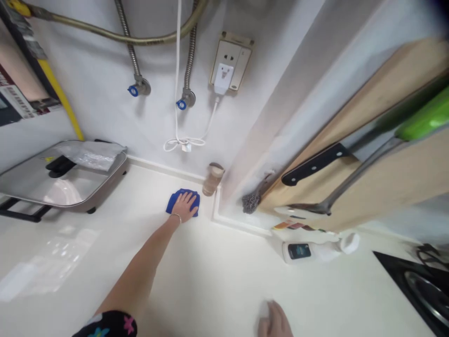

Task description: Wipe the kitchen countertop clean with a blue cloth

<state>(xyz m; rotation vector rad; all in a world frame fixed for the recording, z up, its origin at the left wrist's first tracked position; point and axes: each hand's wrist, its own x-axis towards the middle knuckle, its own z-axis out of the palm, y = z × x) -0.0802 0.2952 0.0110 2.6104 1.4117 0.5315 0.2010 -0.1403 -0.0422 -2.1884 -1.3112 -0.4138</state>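
The cloth (171, 202) looked matt.
The counter (217, 271) was smooth and glossy, the board (389, 173) wooden, the scourer (250, 203) rough and metallic.

Single head-worn view, fairly near, from above and behind the left hand (185, 206), facing forward and down, counter (210, 271) around it, wall (154, 126) beyond

right hand (276, 322): blurred, wrist cut by bottom edge, fingers' pose unclear | blue cloth (173, 202): middle hidden under left hand (185, 207) | jar (212, 181): blurred, contents unreadable | white bottle (321, 252): label text too small | hob (393, 271), green handle (426, 117): cut at right edge | lidded pan (31, 178): cut at left edge, lid partly under plastic bag (93, 157)
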